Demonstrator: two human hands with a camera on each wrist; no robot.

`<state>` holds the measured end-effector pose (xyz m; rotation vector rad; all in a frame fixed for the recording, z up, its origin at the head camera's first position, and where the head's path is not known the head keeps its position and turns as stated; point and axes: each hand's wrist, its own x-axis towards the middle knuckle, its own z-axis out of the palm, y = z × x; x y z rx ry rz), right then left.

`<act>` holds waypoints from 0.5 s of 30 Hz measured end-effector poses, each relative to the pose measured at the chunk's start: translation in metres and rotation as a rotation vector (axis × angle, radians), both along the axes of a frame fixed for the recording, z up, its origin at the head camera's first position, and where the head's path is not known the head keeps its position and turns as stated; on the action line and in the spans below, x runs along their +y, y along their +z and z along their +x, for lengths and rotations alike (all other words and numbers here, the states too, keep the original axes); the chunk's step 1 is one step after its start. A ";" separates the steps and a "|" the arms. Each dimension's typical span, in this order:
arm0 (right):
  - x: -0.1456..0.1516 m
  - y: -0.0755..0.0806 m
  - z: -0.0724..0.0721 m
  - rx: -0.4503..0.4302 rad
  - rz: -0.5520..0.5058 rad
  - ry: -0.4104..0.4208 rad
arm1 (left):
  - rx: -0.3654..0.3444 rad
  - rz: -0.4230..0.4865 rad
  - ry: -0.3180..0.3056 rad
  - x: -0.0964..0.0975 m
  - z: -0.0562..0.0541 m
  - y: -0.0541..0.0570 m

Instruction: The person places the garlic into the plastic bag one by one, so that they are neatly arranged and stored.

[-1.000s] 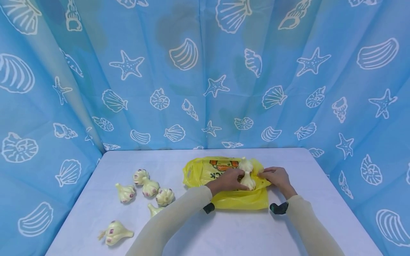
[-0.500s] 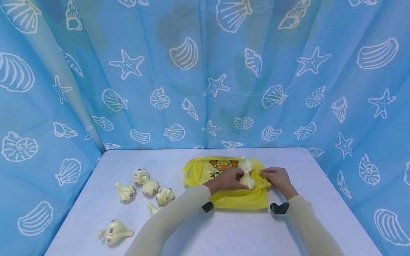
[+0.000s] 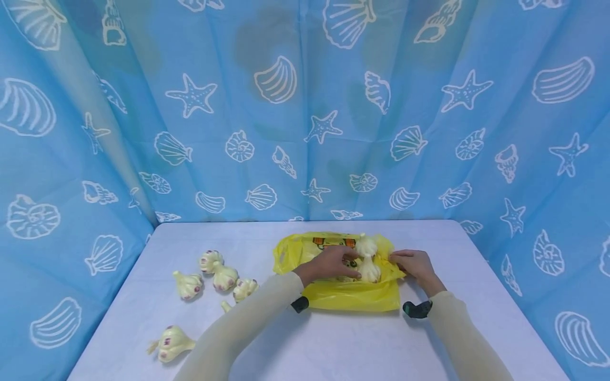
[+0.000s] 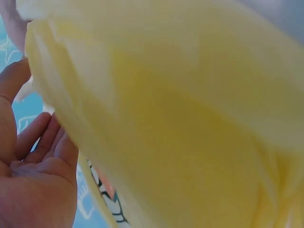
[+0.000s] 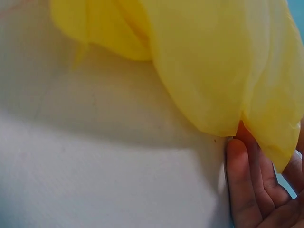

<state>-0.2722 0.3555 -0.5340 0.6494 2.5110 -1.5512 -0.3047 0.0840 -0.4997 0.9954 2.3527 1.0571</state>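
A yellow plastic bag point(image 3: 352, 300) with a printed duck lies flat towards the back of the table. On its right part are two white garlic bulbs, a nearer one point(image 3: 369, 272) and a farther one point(image 3: 366, 245). My left hand point(image 3: 330, 263) is just left of the nearer bulb, thumb and fingers spread apart with nothing between them. In the left wrist view the bag point(image 4: 166, 128) covers most of the picture beside the palm point(image 4: 38, 190). My right hand point(image 3: 415, 265) pinches the bag's right edge; its fingers point(image 5: 240, 175) show below the yellow plastic in the right wrist view.
Several more garlic bulbs with purple marks lie on the left, among them a grouped bulb point(image 3: 225, 278) and a lone one point(image 3: 172, 344) nearer the front. My left sleeve point(image 3: 248, 317) partly covers one. A blue shell-print curtain point(image 3: 305, 159) surrounds the white table point(image 3: 362, 349).
My left hand has let go of the nearer garlic bulb and drawn slightly left, its fingers opening. The right hand stays at the bag's edge.
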 end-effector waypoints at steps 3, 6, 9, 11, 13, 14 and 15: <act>-0.002 0.000 0.002 0.012 -0.007 0.005 | -0.015 0.013 -0.004 -0.008 -0.002 0.001; -0.002 0.000 0.003 0.007 -0.010 0.012 | 0.002 0.009 -0.012 -0.014 -0.006 0.005; 0.001 0.000 0.003 -0.001 -0.004 0.020 | 0.025 0.005 -0.019 -0.019 -0.009 0.012; 0.003 0.002 0.002 -0.003 -0.010 0.020 | 0.043 0.000 -0.016 -0.022 -0.011 0.017; 0.004 0.003 0.002 0.004 -0.026 0.024 | 0.069 -0.004 -0.010 -0.027 -0.012 0.020; 0.005 0.003 0.001 0.005 -0.036 0.020 | 0.079 -0.006 -0.004 -0.030 -0.013 0.021; 0.004 0.003 0.001 0.005 -0.050 0.014 | 0.083 -0.006 0.002 -0.033 -0.013 0.023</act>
